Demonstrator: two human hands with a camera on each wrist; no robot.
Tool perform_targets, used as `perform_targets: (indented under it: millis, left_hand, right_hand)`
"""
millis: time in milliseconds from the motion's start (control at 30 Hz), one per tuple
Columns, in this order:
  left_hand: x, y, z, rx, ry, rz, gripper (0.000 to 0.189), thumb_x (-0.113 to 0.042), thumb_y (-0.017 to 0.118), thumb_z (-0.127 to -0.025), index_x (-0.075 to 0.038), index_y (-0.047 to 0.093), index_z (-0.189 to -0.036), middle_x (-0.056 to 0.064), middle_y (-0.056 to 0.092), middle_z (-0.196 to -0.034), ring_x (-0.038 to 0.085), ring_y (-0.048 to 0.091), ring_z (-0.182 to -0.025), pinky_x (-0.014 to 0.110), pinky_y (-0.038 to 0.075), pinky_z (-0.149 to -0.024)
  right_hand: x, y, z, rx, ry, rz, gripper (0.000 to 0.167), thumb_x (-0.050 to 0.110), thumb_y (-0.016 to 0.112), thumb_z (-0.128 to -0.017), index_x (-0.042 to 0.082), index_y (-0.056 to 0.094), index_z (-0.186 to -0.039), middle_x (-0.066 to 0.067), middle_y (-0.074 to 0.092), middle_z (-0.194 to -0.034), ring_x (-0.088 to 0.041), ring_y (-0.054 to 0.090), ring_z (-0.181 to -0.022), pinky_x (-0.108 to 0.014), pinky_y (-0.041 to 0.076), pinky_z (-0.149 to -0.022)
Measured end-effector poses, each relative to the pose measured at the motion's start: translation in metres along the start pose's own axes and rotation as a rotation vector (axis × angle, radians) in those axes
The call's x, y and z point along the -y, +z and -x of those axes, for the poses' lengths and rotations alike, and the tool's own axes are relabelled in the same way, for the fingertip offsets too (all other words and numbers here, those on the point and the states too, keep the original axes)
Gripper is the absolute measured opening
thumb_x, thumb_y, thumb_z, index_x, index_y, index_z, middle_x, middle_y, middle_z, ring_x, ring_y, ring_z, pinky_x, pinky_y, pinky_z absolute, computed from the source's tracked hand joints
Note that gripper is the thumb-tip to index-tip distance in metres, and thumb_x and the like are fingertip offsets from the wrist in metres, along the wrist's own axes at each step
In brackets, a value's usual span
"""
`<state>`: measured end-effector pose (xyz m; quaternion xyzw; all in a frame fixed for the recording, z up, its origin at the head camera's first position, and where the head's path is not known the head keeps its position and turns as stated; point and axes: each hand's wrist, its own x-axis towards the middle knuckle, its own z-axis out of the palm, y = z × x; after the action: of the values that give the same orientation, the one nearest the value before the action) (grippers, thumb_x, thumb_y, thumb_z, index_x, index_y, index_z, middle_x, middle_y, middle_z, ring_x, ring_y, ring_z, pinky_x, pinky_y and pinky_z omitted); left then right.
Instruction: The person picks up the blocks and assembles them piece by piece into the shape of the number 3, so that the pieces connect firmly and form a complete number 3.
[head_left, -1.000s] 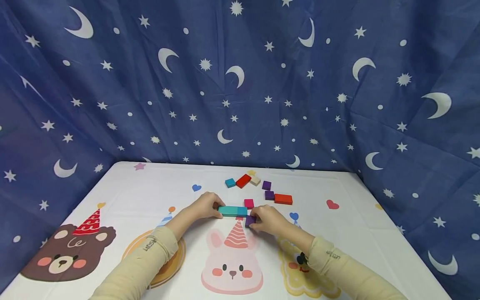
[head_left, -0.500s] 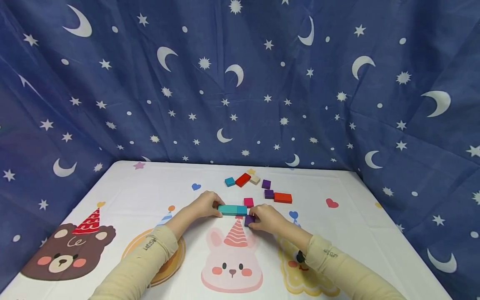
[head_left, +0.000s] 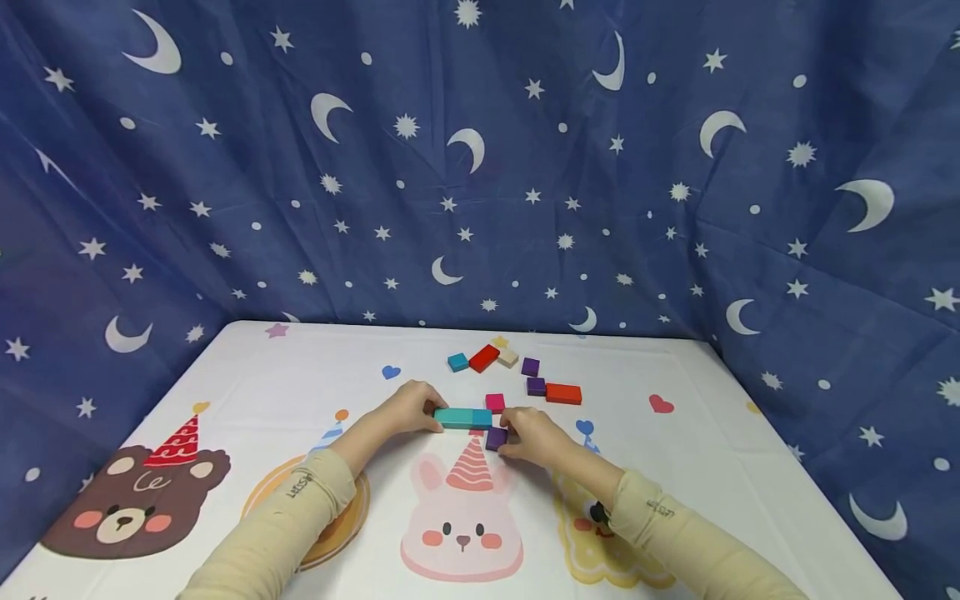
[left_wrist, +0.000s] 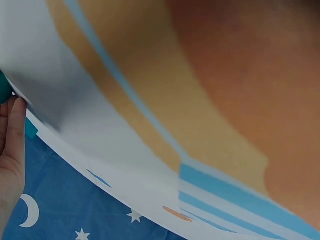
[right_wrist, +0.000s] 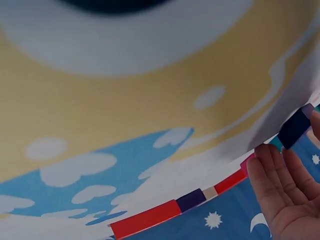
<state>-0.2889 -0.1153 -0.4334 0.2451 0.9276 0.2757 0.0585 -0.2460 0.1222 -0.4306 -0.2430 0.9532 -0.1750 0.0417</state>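
Tabletop carries a teal block end to end with a blue block, and a purple block just beside the latter's near right corner; the left hand has a narrow grip on the teal block's outer end, presumably to steady the pair; the right hand pinches the purple block, perhaps to control its angle; the left hand covers the teal block's end, and both wrist views crop their hands; whether purple and blue touch, I cannot tell.
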Motion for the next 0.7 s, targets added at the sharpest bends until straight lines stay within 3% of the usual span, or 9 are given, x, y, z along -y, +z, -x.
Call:
perform_targets:
  millis: [333, 700]
  left_hand:
    - [-0.0013, -0.0032, -0.0025, -0.012, -0.010, 0.004, 0.030, -0.011, 0.081, -0.071, -0.001, 0.073, -0.098, 0.006, 0.071, -0.089, 0.010, 0.054, -0.075, 0.026, 0.048, -0.073]
    - [0.0038, 0.0030, -0.0012, -0.012, 0.028, -0.003, 0.029, -0.011, 0.081, -0.070, -0.002, 0.073, -0.097, 0.005, 0.071, -0.088, 0.009, 0.052, -0.075, 0.024, 0.047, -0.071]
  right_hand:
    - [-0.0007, -0.0035, -0.0025, -0.021, 0.001, -0.001, 0.028, 0.015, 0.078, -0.076, 0.001, 0.067, -0.097, -0.004, 0.064, -0.081, -0.013, 0.049, -0.071, -0.024, 0.048, -0.068]
    - [-0.0019, 0.0018, 0.0006, -0.029, -0.002, -0.019, 0.026, 0.014, 0.078, -0.076, 0.001, 0.067, -0.096, -0.006, 0.065, -0.082, -0.014, 0.049, -0.071, -0.026, 0.048, -0.070]
